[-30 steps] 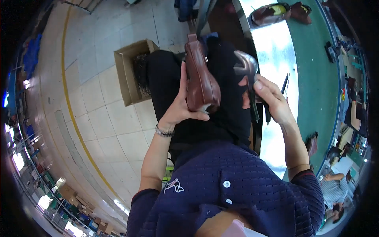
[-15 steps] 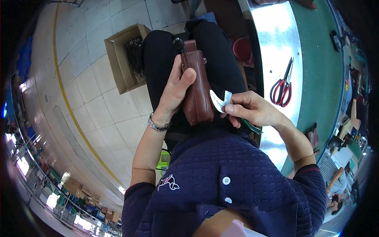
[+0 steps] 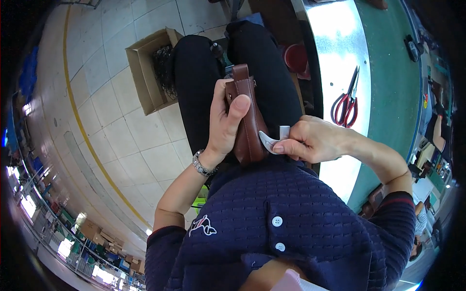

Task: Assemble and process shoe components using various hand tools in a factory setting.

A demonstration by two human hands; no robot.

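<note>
A brown leather pouch (image 3: 251, 138), with stitched seams and a tab standing up at its far end, lies lengthwise above my lap. My left hand (image 3: 224, 123) is closed round its left side, the thumb pressing on top. Close by the pouch's right side is a hand tool with a curved silvery blade (image 3: 267, 143) and a short, square-ended metal piece beside it. My right hand (image 3: 318, 139) grips this tool; its handle is hidden in the fist. The blade's tip is at the pouch's right edge, and I cannot tell whether it touches.
Red-handled scissors (image 3: 345, 104) lie on the shiny metal strip (image 3: 337, 43) of the workbench at right, beside its green top (image 3: 383, 72). An open cardboard box (image 3: 141, 77) with dark tangled material stands left of my legs. A red container (image 3: 296, 59) is right of my knees.
The pouch and my left hand have come nearer my body and slightly right. My right hand has turned over and moved a little nearer, so the tool's green handle no longer shows.
</note>
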